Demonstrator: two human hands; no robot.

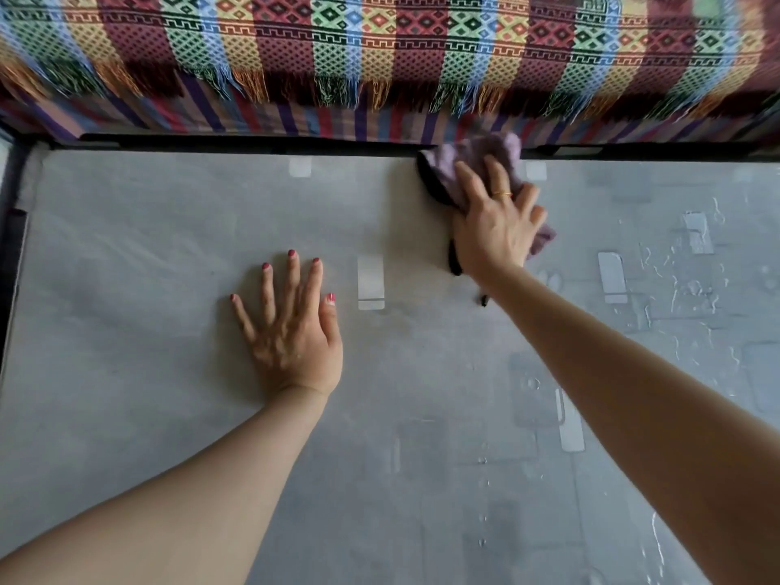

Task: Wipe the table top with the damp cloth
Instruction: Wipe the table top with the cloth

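Note:
A grey glossy table top (147, 331) fills most of the view. My right hand (494, 221) presses a crumpled lilac cloth (477, 156) with a black edge flat onto the table near its far edge, right of centre. The cloth sticks out beyond my fingers and past the hand's right side. My left hand (291, 335) lies flat on the table, fingers spread, holding nothing, left of and nearer than the cloth. Wet streaks and droplets (675, 263) glisten on the right part of the table.
A sofa draped in a colourful patterned throw with fringe (380, 48) runs along the table's far side. A dark frame (12, 230) borders the table at the left and far edges. Pale reflected rectangles (370, 280) show on the surface.

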